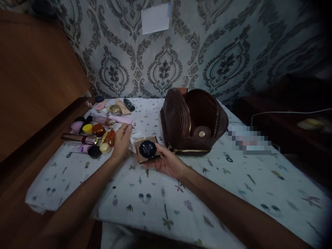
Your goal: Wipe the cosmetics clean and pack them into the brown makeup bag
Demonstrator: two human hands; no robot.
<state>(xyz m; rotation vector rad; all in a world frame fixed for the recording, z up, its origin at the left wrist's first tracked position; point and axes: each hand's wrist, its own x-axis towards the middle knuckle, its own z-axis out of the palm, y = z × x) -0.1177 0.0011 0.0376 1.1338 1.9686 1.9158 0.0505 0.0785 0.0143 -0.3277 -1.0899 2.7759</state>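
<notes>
My right hand [169,162] grips a square gold powder compact [138,154] with a round black label, tilted toward me above the cloth. To its left, my left hand [122,142] is closed, fingertips together beside the end of a pink tube [119,119]. A thin white blurred thing [134,135] shows by those fingers; whether they hold it cannot be made out. Behind the compact, a brown cosmetic bag [174,119] stands unzipped, its dark inside facing me.
Several cosmetics lie on the left, among them a brown-and-silver tube [75,138], a yellow-lidded jar [87,129], a black-capped tube [94,151] and a dark green tube [129,104]. A patterned cloth [166,207] covers the table. A cable [290,111] runs at right.
</notes>
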